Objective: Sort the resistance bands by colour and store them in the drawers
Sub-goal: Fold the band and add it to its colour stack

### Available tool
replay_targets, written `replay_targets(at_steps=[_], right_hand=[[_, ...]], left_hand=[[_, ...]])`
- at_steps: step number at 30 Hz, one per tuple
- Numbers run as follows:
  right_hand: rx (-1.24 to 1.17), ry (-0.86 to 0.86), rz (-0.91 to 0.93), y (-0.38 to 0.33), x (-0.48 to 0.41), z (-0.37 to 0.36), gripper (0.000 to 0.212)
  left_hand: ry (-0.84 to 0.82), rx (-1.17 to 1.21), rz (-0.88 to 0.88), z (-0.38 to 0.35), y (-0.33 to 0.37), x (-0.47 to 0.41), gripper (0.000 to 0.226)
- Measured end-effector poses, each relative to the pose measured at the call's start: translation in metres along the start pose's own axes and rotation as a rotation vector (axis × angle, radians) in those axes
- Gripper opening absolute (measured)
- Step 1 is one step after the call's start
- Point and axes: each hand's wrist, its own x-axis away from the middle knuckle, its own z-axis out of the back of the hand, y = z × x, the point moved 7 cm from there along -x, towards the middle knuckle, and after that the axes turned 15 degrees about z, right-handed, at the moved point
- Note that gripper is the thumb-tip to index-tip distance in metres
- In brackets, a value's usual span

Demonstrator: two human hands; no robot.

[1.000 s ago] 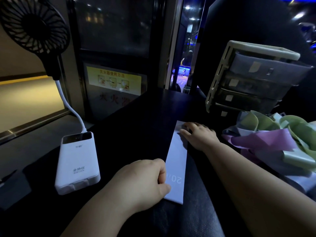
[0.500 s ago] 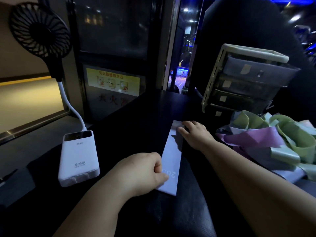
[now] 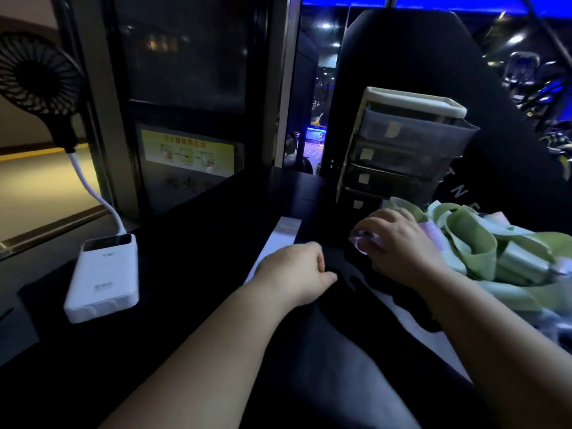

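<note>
A pale blue band point(image 3: 280, 235) lies flat on the dark table point(image 3: 216, 230). My left hand point(image 3: 297, 270) hovers over its near end with fingers curled; whether it grips the band is hidden. At the left edge of the band pile, my right hand point(image 3: 399, 243) curls its fingers round a lilac band point(image 3: 359, 243). The pile is mostly green bands point(image 3: 470, 246), with some pale ones. Behind it stands a small drawer unit point(image 3: 402, 150) whose several grey drawers are all closed.
A white power bank point(image 3: 102, 277) lies at the left, wired to a black fan point(image 3: 34, 75). A pale strip point(image 3: 414, 323) shows under my right forearm. A dark chair back point(image 3: 402, 57) rises behind the drawers.
My right hand left the far end of the pale blue band and moved right to the pile, closing on a lilac band. My left hand shifted right along the near end.
</note>
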Motion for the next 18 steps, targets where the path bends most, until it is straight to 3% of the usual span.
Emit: replay_targets(at_steps=[4, 12, 18], right_hand=[[0.086, 0.083, -0.100, 0.030, 0.030, 0.026, 0.021], [-0.030, 0.239, -0.331, 0.075, 0.071, 0.053, 0.025], [-0.095, 0.397, -0.585, 0.118, 0.111, 0.077, 0.024]], left_hand=[[-0.029, 0.030, -0.023, -0.018, 0.053, -0.015, 0.021], [0.034, 0.091, -0.107, -0.040, 0.140, -0.033, 0.033], [0.199, 0.224, -0.261, -0.049, 0.196, -0.027, 0.032]])
